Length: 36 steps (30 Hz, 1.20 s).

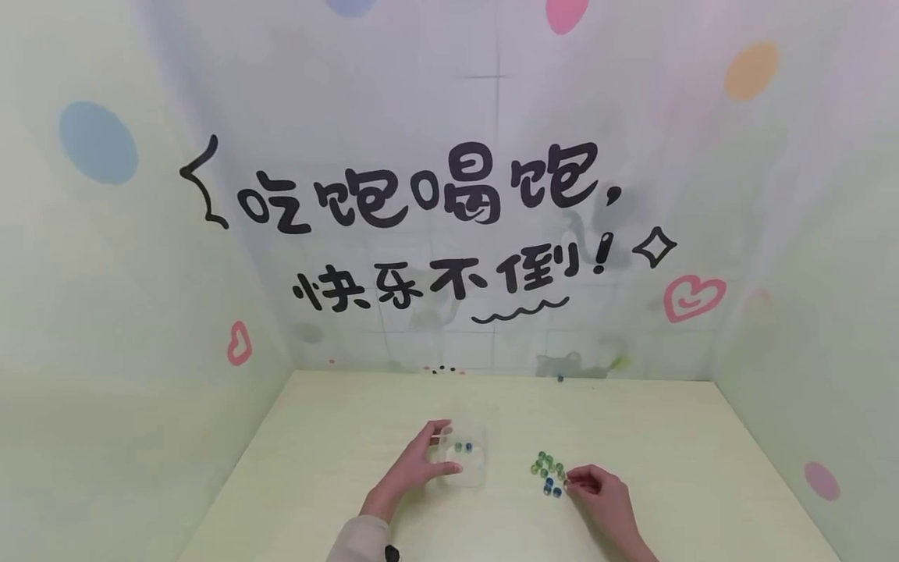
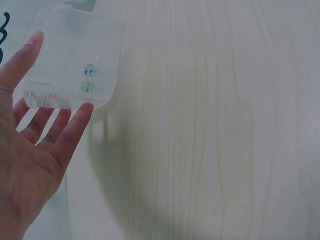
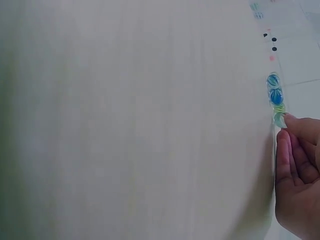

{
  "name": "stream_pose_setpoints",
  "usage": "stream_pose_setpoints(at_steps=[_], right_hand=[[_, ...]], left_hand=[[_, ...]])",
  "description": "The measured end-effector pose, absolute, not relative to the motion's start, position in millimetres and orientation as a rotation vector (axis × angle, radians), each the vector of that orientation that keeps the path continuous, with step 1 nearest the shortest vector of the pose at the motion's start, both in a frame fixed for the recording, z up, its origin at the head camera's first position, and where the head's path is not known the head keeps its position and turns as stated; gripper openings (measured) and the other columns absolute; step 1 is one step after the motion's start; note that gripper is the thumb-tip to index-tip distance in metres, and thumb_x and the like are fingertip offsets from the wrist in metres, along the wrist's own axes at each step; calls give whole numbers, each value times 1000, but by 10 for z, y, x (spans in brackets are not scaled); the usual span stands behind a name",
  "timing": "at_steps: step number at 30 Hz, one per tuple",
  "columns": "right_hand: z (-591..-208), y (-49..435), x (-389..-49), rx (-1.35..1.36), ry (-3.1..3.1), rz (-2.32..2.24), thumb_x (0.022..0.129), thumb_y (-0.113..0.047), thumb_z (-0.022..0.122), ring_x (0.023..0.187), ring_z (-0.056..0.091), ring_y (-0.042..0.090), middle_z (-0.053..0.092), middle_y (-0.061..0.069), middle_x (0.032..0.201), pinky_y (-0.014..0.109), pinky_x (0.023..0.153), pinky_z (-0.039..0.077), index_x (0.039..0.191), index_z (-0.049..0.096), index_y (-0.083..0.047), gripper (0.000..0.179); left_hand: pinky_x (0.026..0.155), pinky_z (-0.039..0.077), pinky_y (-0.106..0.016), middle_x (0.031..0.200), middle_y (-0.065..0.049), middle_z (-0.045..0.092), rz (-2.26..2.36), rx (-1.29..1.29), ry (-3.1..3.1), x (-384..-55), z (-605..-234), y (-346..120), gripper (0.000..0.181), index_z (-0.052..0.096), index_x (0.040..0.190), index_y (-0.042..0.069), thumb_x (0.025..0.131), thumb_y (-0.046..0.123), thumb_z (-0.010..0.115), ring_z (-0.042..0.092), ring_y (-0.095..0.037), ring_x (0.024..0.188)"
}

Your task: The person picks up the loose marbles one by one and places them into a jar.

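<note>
My left hand [image 1: 420, 462] holds a clear plastic box [image 1: 474, 468] from its left side, thumb at the near side and fingers at the far side. Inside the box lie two glass marbles, a green one [image 1: 459, 447] and a blue one [image 1: 469, 447]; both also show through its wall in the left wrist view. To the right, my right hand [image 1: 605, 496] pinches a pale greenish marble [image 3: 279, 120] between thumb and fingertips. That hand is at the right edge of a loose group of green marbles [image 1: 549, 462] and blue marbles [image 1: 548, 488] on the table.
A lone dark blue marble [image 1: 560, 378] sits at the table's back edge. The pale wood-grain table [image 1: 337, 421] is enclosed by a printed back sheet [image 1: 393, 336] and side sheets with coloured dots and hearts.
</note>
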State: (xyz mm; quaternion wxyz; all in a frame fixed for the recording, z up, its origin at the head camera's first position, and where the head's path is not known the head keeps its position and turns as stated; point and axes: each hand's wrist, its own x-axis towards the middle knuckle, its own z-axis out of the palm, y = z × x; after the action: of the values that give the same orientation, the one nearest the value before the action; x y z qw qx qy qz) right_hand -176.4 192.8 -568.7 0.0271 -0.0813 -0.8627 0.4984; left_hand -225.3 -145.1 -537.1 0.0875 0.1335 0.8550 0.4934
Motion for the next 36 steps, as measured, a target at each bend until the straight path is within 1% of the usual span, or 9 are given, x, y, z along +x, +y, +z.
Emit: stream_pose_setpoints(at_steps=[9, 15, 26, 31, 36], right_hand=[[-5525, 1819, -1843, -159, -2570, 1597, 82, 2, 76, 78, 65, 1, 76, 11, 95, 13, 71, 56, 98, 73, -2, 17], [-5451, 1652, -1892, -125, -2536, 1661, 82, 2, 75, 79, 66, 3, 75, 10, 95, 14, 72, 56, 98, 73, -3, 16], [-5304, 1392, -2001, -33, -2477, 1722, 83, 1, 75, 76, 66, 4, 76, 9, 91, 15, 69, 56, 95, 73, -4, 13], [-5278, 1265, -2005, 12, -2454, 1768, 83, 1, 76, 74, 66, 4, 75, 10, 90, 16, 67, 57, 94, 74, -3, 12], [-5255, 1143, -2006, 52, -2426, 1796, 81, 2, 77, 74, 67, 6, 76, 12, 89, 16, 67, 57, 92, 74, -2, 12]], left_hand=[[108, 41, -64, 150, -22, 46, 1487, 405, 2533, -2237, -5374, -1450, 79, 40, 147, 8, 83, 24, 82, 47, -45, 134], [108, 41, -64, 150, -22, 45, 1492, 392, 2520, -2233, -5390, -1448, 79, 39, 148, 7, 83, 25, 82, 46, -45, 134], [108, 42, -63, 150, -21, 45, 1488, 404, 2539, -2256, -5368, -1449, 79, 39, 148, 9, 83, 26, 82, 47, -44, 134], [108, 42, -63, 151, -20, 45, 1481, 393, 2530, -2247, -5383, -1459, 79, 39, 148, 10, 83, 26, 82, 46, -44, 135], [108, 42, -63, 151, -20, 45, 1488, 400, 2525, -2241, -5403, -1459, 79, 39, 148, 10, 83, 26, 82, 47, -44, 135]])
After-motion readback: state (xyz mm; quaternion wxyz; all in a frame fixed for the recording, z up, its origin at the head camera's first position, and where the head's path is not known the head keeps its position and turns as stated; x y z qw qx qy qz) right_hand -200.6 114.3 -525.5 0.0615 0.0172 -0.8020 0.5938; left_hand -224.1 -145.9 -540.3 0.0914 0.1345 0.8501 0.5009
